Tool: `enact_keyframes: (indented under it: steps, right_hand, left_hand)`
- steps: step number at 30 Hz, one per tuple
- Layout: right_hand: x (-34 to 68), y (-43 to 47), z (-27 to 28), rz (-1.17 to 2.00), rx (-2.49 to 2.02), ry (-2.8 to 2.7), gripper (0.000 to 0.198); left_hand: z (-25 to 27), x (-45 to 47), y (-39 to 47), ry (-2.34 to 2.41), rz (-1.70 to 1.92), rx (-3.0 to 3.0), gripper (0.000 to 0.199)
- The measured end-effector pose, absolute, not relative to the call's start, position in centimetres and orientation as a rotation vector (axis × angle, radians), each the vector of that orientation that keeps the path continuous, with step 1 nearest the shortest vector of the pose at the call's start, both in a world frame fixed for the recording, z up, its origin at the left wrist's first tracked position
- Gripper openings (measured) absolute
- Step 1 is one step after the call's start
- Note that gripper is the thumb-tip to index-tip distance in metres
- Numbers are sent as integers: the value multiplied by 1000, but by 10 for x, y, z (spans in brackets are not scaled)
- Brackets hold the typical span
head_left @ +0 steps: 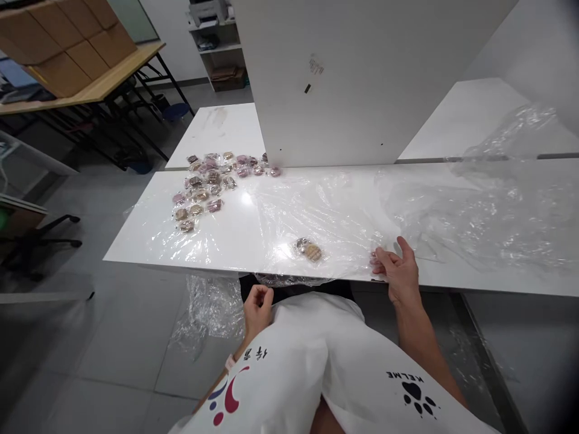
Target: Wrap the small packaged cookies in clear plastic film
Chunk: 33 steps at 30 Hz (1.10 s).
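Note:
My right hand (400, 271) is at the table's front edge, its fingertips on a small pink wrapped sweet (374, 260); one finger stands up, apart from the rest. My left hand (259, 307) is just below the edge, fingers curled together, beside hanging clear plastic (210, 310). Whatever it may grip is hidden. Between the hands, a tan wrapped sweet (312, 252) and a darker one (301, 243) lie touching on clear plastic film (312, 205). Several pink, brown and tan wrapped sweets (212, 176) are spread in a loose heap on the left.
A tall white panel (335, 84) stands upright behind the white table (145, 241). Crumpled clear plastic (488, 211) covers much of its right side. At the back left, cardboard boxes (67, 45) rest on a wooden table (108, 84), near a blue stool (175, 112).

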State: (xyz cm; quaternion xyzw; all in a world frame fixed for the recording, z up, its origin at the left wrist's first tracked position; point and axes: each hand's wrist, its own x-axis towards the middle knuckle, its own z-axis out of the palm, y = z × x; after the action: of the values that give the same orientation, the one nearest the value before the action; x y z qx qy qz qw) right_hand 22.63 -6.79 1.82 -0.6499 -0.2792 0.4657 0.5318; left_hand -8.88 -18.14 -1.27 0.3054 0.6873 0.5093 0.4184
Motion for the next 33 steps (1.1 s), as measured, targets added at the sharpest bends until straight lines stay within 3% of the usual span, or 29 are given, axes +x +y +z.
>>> enact_keyframes:
  steps: [3,6,10,13,18,23,26,33]
  right_hand:
    - [224,-69,23,1214,-1533,-642,107]
    - [219,-74,27,1378,-1531,-641,84]
    - [214,-87,28,1528,-1496,-709,50]
    - [216,-93,25,1525,-1482,-768,42]
    - [219,-89,25,1408,-1470,-650,55]
    - [213,-79,46,1334,-1392,-517,71]
    - [206,-65,58,1319,-1284,-483,77]
    - [188,-12,31,1260,-1204,-422,79]
  left_hand:
    - [-21,-96,-184,1280,1136,67,25]
    - [-11,-91,-161,875,1085,-200,20]
    - [2,-76,-140,828,980,-240,13]
    - [8,-77,-143,903,877,-258,15]
    - [26,-94,-153,948,830,-244,25]
    - [64,-105,-143,862,1066,-281,14]
    - [81,-105,-128,845,1253,-307,19]
    - [68,-102,-81,911,1499,-427,18]
